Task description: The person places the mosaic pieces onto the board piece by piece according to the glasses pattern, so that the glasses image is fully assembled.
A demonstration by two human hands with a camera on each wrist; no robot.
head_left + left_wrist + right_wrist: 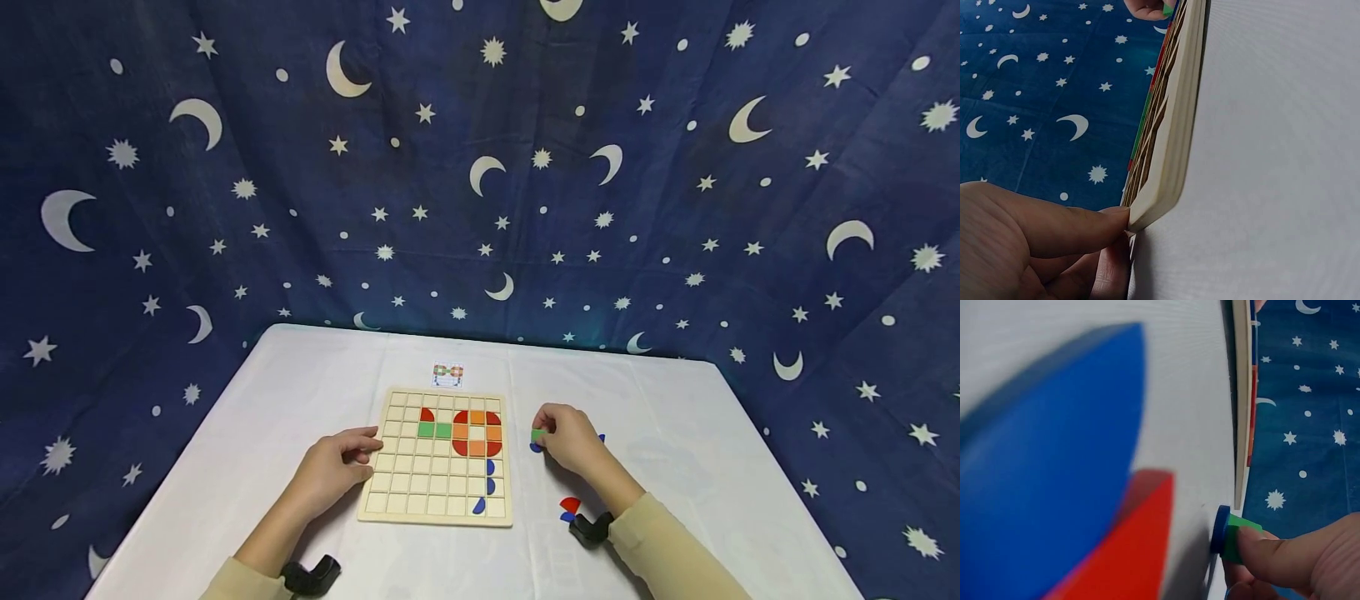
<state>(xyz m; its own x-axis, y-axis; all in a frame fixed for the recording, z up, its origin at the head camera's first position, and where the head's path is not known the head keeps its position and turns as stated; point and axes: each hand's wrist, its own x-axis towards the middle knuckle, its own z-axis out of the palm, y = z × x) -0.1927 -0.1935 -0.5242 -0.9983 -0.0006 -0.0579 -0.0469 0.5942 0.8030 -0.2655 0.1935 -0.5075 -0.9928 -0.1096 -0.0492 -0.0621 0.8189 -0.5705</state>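
Observation:
A wooden grid board (405, 482) lies on the table with red, orange, green and blue pieces in some cells. My left hand (327, 468) rests at its left side, thumb and fingertips touching the edge; the left wrist view shows the thumb against the board's rim (1169, 169). To the right of the board, my right hand (570, 439) pinches a green square (537, 435) between thumb and fingers. Directly by it is a blue piece (1220, 529); whether it is also held I cannot tell. Another blue piece (602, 437) shows partly behind the right hand.
A small pattern card (447, 375) lies beyond the board's far edge. Near the right wrist lie a red piece (570, 505) and a blue piece (567, 517). The white-covered table (675, 475) ends at a dark blue curtain (420, 183) with moons and stars.

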